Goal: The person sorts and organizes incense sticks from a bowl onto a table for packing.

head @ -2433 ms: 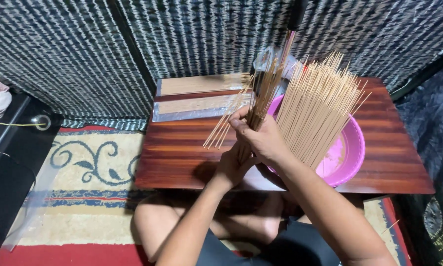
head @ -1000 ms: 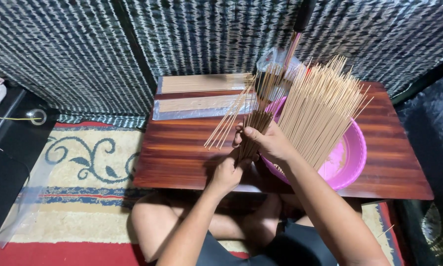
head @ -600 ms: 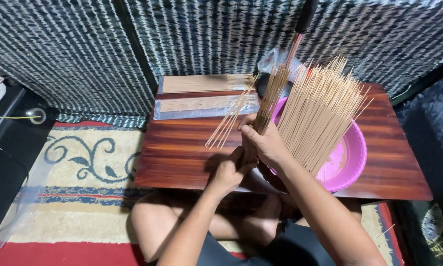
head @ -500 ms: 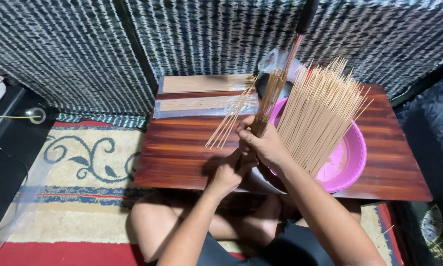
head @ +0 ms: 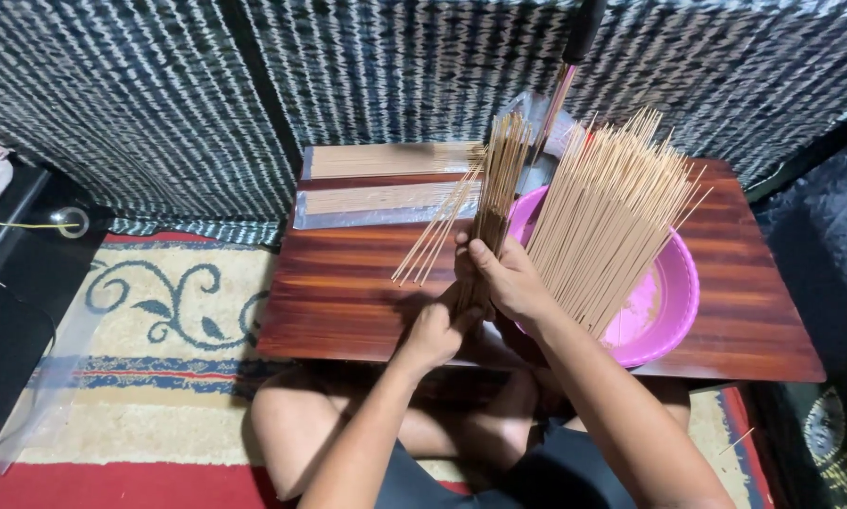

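- Low table (head: pixel 348 292): wood, reddish-brown, polished, with a soft sheen.
- Basin (head: pixel 673 302): pink plastic, smooth and glossy.
- Thin sticks (head: pixel 602 226): pale bare wood or bamboo, matt.
- Flat packets (head: pixel 386 203): clear, shiny plastic film.
- Rug (head: pixel 159 302): woven cloth, matt.
- Backdrop (head: pixel 159 104): patterned fabric, matt.

Low reddish wooden table (head: pixel 348 302) standing on a patterned cream, blue and red rug (head: pixel 159 311). Two clear flat packets of thin sticks (head: pixel 386 179) lying at the table's far edge. Dark woven patterned cloth (head: pixel 159 94) hanging behind. Yellow cable (head: pixel 18 225) trailing at left.
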